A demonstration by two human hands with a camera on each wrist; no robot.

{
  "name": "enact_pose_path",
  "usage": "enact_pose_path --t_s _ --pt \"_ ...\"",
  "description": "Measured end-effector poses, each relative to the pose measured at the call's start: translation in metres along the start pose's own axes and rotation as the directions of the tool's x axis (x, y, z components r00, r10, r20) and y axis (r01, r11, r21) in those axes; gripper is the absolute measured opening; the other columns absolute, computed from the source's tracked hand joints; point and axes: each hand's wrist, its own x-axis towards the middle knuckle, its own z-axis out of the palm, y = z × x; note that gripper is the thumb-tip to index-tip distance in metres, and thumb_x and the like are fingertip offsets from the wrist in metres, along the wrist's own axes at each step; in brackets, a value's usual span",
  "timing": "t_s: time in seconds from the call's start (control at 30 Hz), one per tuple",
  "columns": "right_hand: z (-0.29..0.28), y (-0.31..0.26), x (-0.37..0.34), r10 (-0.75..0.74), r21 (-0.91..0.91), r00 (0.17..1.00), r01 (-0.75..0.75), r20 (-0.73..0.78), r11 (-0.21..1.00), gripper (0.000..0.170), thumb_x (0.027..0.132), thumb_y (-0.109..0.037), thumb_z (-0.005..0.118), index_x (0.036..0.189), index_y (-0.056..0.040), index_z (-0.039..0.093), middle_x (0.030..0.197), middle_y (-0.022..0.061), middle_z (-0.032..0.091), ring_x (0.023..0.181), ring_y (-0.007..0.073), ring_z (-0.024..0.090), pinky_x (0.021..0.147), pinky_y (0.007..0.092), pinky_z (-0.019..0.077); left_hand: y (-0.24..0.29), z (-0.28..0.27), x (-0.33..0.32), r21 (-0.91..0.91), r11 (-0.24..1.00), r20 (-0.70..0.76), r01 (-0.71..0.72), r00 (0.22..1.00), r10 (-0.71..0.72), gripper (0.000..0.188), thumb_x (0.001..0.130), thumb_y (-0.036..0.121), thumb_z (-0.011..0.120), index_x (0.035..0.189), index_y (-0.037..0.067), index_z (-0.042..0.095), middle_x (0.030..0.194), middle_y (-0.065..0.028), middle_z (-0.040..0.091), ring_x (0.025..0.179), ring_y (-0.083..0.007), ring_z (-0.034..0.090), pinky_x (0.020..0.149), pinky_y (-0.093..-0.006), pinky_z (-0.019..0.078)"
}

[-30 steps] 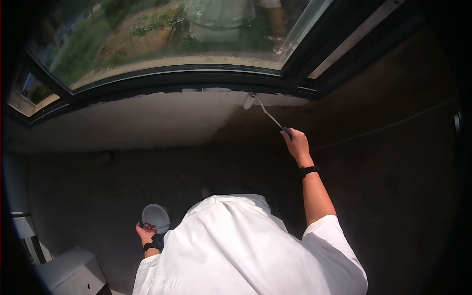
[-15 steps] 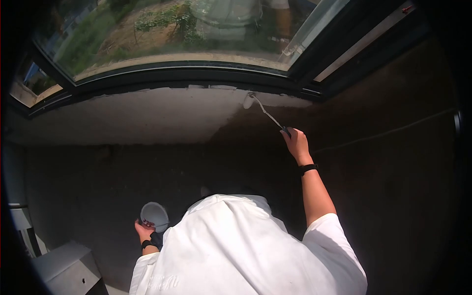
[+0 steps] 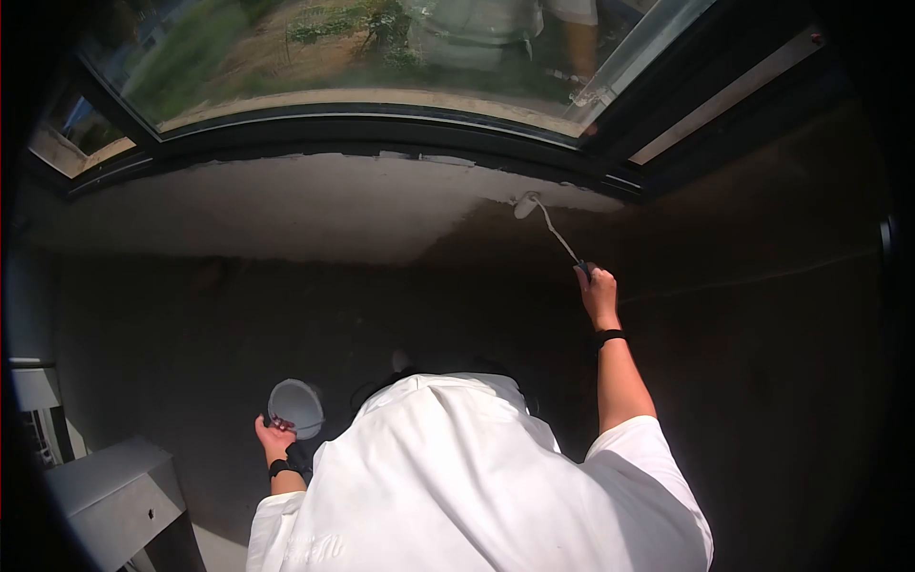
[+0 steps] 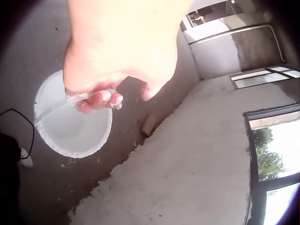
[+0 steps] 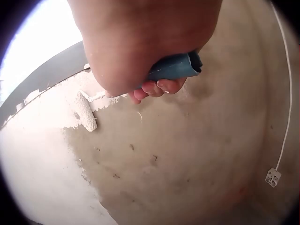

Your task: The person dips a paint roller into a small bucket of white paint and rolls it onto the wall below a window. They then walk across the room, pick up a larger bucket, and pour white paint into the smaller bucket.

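Note:
In the head view my right hand (image 3: 599, 295) grips a small paint roller (image 3: 526, 205) at arm's length. The fingers curl round its blue handle (image 5: 174, 67) in the right wrist view. White paint coats the roller sleeve (image 5: 87, 112), which lies against the wall below the window, where white coating meets bare brown-grey surface. Low on the left, my left hand (image 3: 276, 437) holds a white bucket (image 3: 296, 408) by its carrying handle (image 4: 56, 108). Pale paint shows inside the bucket, and white smears mark the fingertips (image 4: 115, 100).
A dark-framed window (image 3: 381, 133) runs above the painted wall (image 3: 315, 205). At lower left stands a grey box-like piece (image 3: 114, 486). A white cable (image 5: 287, 93) runs down the wall to a small socket box (image 5: 273, 177).
The roller and my right hand have moved right and slightly down along the wall. My left hand still holds the bucket. The head view has shifted a little.

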Motion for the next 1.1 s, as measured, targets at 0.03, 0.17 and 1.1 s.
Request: enact_pose_path --t_s 0.03,0.17,1.1 --pt "0.01 0.001 0.0 -0.004 0.006 1.0 0.004 0.029 1.0 0.029 0.093 -0.032 0.065 0.087 -0.004 0.066 0.081 0.0204 0.067 0.076 0.0409 0.065 0.066 0.0473 0.053 -0.003 -0.007 0.0 -0.021 1.0 0.025 -0.022 0.999 0.022 0.038 0.086 0.047 0.058 0.073 0.012 0.048 0.062 -0.0006 0.042 0.055 -0.0167 0.037 0.061 -0.0342 0.0347" --pt "0.04 -0.048 0.021 -0.044 0.096 0.995 0.035 0.087 0.995 0.03 0.095 -0.034 0.062 0.09 -0.0041 0.064 0.088 0.0189 0.068 0.083 0.0414 0.064 0.07 0.0487 0.0521 -0.023 0.001 -0.036 -0.037 0.998 0.01 -0.053 0.999 0.054 0.039 0.086 0.048 0.057 0.075 0.012 0.048 0.06 0.0001 0.04 0.051 -0.0159 0.035 0.061 -0.0335 0.0331" --pt "0.052 0.143 0.01 -0.096 0.253 0.987 0.06 0.131 0.966 0.03 0.098 -0.033 0.057 0.1 -0.003 0.063 0.091 0.0188 0.068 0.086 0.0396 0.065 0.073 0.0481 0.0524 -0.139 0.008 -0.142 -0.135 0.983 -0.03 -0.128 0.992 0.125 0.043 0.086 0.05 0.056 0.08 0.008 0.049 0.066 -0.0009 0.036 0.052 -0.0164 0.032 0.069 -0.0345 0.034"
